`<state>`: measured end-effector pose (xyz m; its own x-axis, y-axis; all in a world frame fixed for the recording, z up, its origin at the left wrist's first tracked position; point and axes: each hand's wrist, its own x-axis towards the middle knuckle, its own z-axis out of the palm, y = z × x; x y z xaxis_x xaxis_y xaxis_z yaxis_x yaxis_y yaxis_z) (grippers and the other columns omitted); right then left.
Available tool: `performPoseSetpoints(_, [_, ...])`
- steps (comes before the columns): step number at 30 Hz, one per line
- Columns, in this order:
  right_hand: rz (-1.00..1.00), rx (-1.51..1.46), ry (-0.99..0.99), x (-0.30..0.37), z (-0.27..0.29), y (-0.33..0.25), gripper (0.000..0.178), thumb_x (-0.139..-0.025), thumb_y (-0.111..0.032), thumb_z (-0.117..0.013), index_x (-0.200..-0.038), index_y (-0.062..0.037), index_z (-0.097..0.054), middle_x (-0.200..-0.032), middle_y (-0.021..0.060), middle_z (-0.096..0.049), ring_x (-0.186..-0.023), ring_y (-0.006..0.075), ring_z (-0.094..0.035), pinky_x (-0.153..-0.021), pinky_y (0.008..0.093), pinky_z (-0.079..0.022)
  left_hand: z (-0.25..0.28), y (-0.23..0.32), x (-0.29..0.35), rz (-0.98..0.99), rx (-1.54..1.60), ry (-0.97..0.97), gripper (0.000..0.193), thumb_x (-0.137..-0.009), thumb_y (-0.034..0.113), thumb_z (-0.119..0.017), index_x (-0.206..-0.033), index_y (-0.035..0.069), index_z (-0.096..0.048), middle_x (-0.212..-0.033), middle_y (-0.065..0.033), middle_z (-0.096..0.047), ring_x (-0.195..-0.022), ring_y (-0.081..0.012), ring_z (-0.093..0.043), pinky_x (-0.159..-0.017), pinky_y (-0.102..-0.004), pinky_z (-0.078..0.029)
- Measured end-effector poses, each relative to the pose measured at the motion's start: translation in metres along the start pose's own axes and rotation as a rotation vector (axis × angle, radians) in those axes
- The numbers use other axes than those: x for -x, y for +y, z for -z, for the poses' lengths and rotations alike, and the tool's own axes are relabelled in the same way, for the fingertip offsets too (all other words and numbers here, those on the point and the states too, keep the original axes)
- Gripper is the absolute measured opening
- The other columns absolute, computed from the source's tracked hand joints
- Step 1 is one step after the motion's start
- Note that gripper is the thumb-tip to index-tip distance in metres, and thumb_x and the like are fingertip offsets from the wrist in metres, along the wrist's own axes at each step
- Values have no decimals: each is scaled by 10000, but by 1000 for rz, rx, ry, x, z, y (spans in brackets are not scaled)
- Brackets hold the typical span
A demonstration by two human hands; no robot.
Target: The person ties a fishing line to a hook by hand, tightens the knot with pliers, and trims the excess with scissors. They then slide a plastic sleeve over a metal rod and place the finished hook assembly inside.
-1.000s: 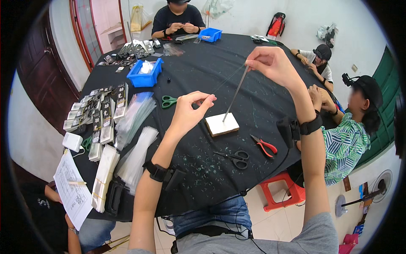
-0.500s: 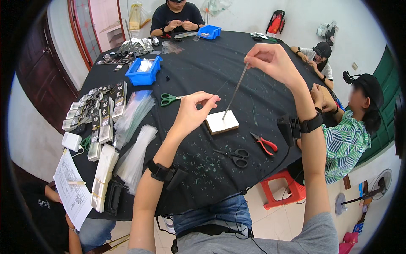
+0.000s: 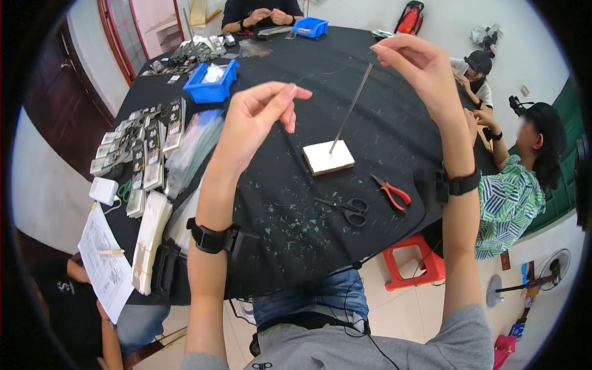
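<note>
A faint thin thread (image 3: 336, 73) runs slack between my two raised hands. My left hand (image 3: 262, 117) pinches one end between thumb and fingers, left of the rod. At the other end, my right hand (image 3: 419, 68) holds it at its pressed-together fingertips. Just below those fingertips is the top of a thin metal rod (image 3: 351, 108), slightly tilted, standing in a white-topped block (image 3: 328, 158) on the table. Black-handled scissors (image 3: 350, 211) and red-handled pliers (image 3: 392, 192) lie nearer me, among small green clippings.
The black-covered table (image 3: 290, 166) holds packaged bundles (image 3: 148, 154), clear plastic sleeves (image 3: 194, 148) and a blue bin (image 3: 211, 80) at left. Another blue bin (image 3: 310, 27) is at the far side. Other people sit around the table. A red stool (image 3: 414, 264) stands at lower right.
Both hands have risen, and the left has moved leftward. My right fingertips have come away from the rod's top. The green-handled scissors are now hidden behind my left hand.
</note>
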<state>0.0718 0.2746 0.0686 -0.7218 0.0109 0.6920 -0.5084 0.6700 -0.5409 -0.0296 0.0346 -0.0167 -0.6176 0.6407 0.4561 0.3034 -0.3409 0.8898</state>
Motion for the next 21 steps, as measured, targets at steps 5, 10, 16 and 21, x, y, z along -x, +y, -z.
performPoseSetpoints(5, [-197, -345, 50, 49, -26, -5, 162, -867, -98, -654, -968, 27, -674, -834, 75, -675, -765, 98, -619, -726, 230, -491, 1, 26, 10, -2, 215, -13, 276, -974, 177, -493, -1029, -61, -622, -607, 26, -426, -558, -75, -437, -571, -215, -358])
performPoseSetpoints(10, [-363, -781, 108, 104, -63, -2, 133, -888, -65, -613, -964, 37, -654, -825, 89, -657, -759, 129, -605, -727, 266, -478, -5, 43, 19, -13, 246, -66, 298, -982, 177, -466, -1041, -85, -597, -597, 35, -399, -527, -52, -392, -535, -201, -303])
performPoseSetpoints(16, [-464, -1218, 88, 139, -106, -3, 114, -910, -64, -583, -977, 14, -630, -818, 76, -638, -756, 134, -594, -727, 278, -474, -6, 46, 22, -15, 267, -118, 344, -1001, 181, -407, -1134, -107, -539, -596, 53, -371, -509, -11, -282, -503, -188, -244])
performPoseSetpoints(21, [-429, -1122, 45, 147, -122, -14, 113, -917, -72, -577, -975, 16, -617, -828, 77, -636, -760, 132, -593, -718, 278, -479, -5, 45, 27, -49, 317, -170, 353, -1004, 173, -399, -1155, -115, -536, -607, 55, -381, -510, 4, -271, -487, -176, -224])
